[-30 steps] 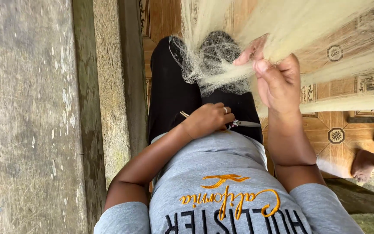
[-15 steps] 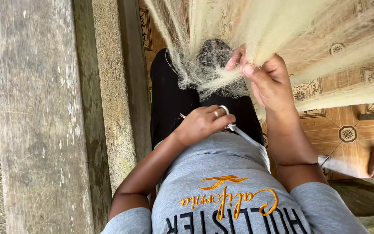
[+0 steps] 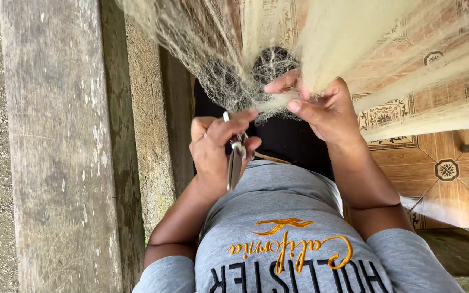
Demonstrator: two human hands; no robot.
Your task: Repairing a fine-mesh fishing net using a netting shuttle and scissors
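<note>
Pinching a gathered bunch of pale cream fine-mesh fishing net (image 3: pixel 332 38) between thumb and forefinger, the right hand (image 3: pixel 327 111) holds it taut at the upper centre of the frame. At centre-left, the left hand (image 3: pixel 210 154) has its fingers curled round small silver metal scissors (image 3: pixel 235 165), which point down towards the grey shirt, just short of the net. This looks like a trimming or mending step. A cut would call for turning the blades up to the pinched strands.

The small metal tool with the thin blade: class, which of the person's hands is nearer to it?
The left hand: it grips the metal tool between its fingers. The right hand is apart from it, off to the side, pinching the pale fishing net.
</note>
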